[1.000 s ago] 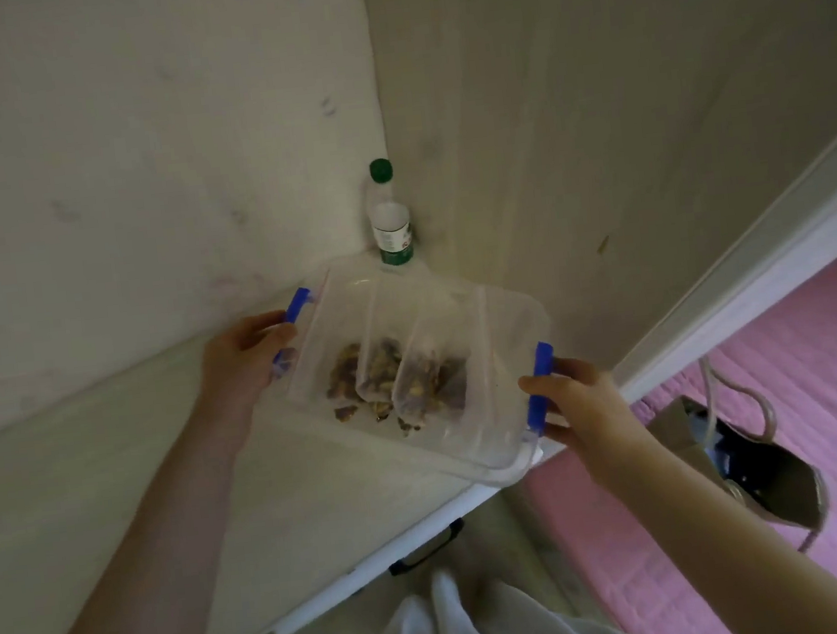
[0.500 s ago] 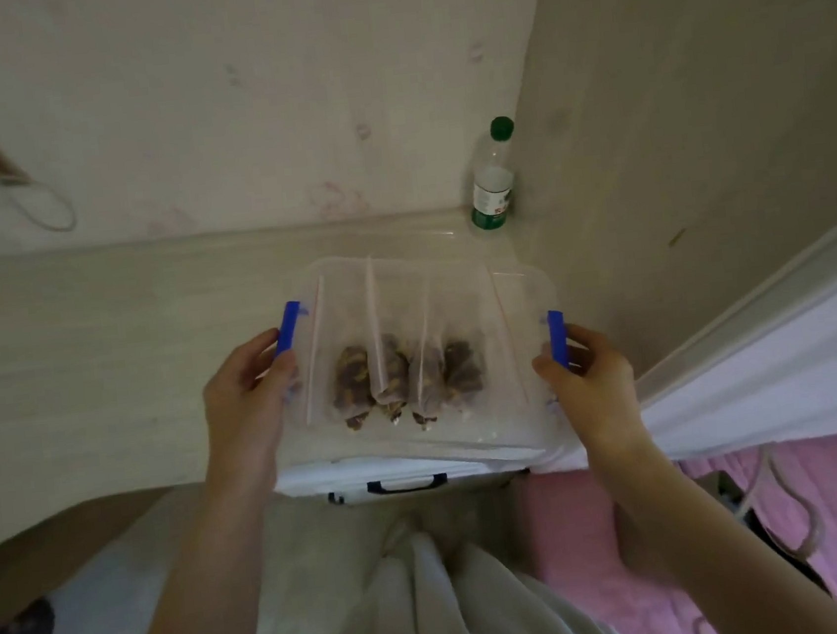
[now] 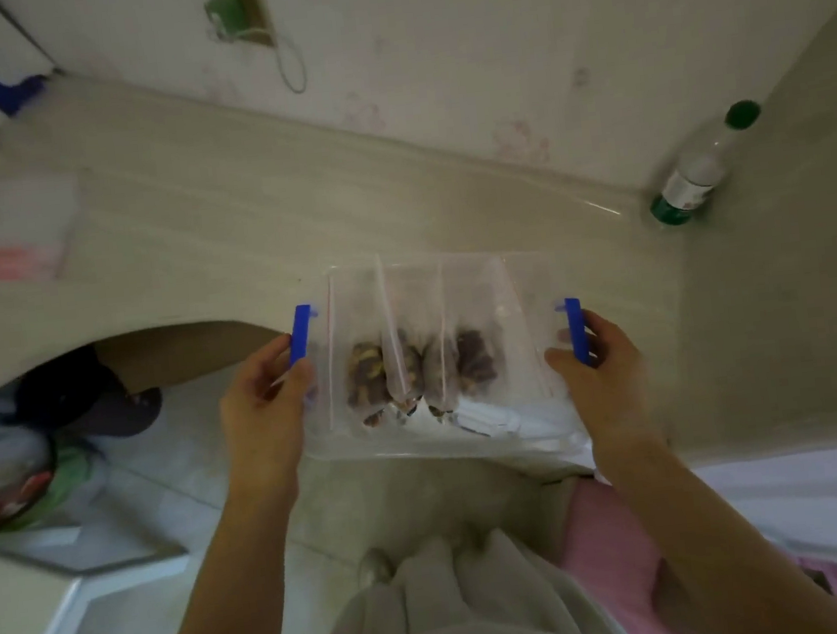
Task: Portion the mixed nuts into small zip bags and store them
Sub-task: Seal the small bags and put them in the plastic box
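Pale desk [image 3: 190, 227] below wall [image 3: 428, 31] — left grip [image 3: 260, 400] and right grip [image 3: 606, 374] clasp clear box [image 3: 517, 296] at blue latches [image 3: 300, 334] — nut bags [image 3: 368, 373] between them.

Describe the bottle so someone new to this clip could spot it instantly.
Follow the beige counter to its far right corner, where wall meets side panel. The bottle stands there alone: clear, with a green cap and white label, unlike the blue-latched box nearer the camera.
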